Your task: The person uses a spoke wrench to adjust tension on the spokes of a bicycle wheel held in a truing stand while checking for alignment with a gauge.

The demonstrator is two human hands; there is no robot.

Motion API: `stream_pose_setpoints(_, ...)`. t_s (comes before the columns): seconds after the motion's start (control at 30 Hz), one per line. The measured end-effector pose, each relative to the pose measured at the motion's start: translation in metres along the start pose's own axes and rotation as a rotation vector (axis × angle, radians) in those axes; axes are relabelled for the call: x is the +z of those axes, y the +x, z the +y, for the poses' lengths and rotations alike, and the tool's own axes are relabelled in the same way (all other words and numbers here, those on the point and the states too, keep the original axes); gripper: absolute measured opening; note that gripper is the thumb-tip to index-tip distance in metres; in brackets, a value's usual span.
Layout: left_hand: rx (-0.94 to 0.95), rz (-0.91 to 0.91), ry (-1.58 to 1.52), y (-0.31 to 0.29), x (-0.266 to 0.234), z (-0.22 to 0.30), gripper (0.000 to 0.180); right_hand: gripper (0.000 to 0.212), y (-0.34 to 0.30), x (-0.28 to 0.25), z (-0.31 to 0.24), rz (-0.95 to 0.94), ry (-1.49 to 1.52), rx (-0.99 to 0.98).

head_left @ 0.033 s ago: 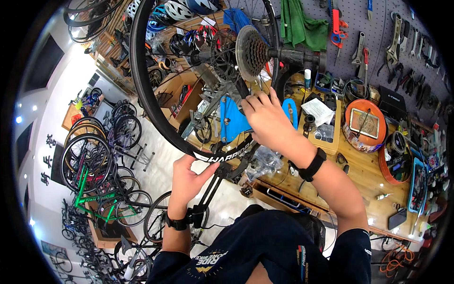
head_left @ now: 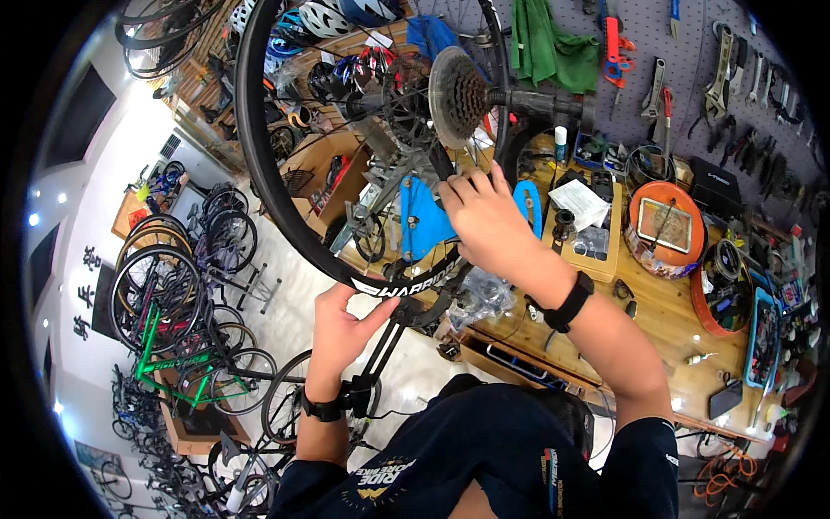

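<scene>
A black bicycle wheel point(head_left: 260, 177) stands upright left of the tabletop point(head_left: 605, 342), its far edge cut off from view. Thin dark spokes run inside the rim, which bears white lettering on its near stretch. At the hub's right sits a cassette point(head_left: 467, 97) of stepped dark sprockets against a pale, round disc point(head_left: 440, 97).

Round black rubber tyre point(head_left: 251, 138) looks matt. Stepped dark metal cassette point(head_left: 464, 97) is dull, ridged. Light-brown wooden desk point(head_left: 661, 333): smooth, glossy. Hanging green cloth point(head_left: 553, 50): matt, creased.

One cassette point(head_left: 467, 97); one green cloth point(head_left: 553, 52); two wristbands point(head_left: 571, 303); two orange bowls point(head_left: 659, 192).
</scene>
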State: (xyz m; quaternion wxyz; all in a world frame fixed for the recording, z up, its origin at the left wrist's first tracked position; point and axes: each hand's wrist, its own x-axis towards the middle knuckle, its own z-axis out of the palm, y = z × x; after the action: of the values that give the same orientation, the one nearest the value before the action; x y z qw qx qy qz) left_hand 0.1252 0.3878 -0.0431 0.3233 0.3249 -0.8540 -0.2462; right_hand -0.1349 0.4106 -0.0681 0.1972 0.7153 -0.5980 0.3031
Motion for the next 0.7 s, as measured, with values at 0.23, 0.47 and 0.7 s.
stream_pose_setpoints(0.23, -0.019, 0.027, -0.019, -0.001, 0.002, 0.001, 0.024, 0.053, -0.001, 0.010, -0.004, 0.034, -0.094, 0.006)
stream_pose_setpoints(0.47, -0.051, 0.001, -0.024, -0.001, -0.001, 0.003, 0.026, 0.063, -0.002, 0.011, 0.003, 0.033, -0.023, 0.030)
stream_pose_setpoints(0.7, 0.008, 0.010, 0.005, 0.001, -0.001, 0.001, 0.023, 0.040, -0.006, 0.001, 0.009, -0.146, 0.112, 0.093)
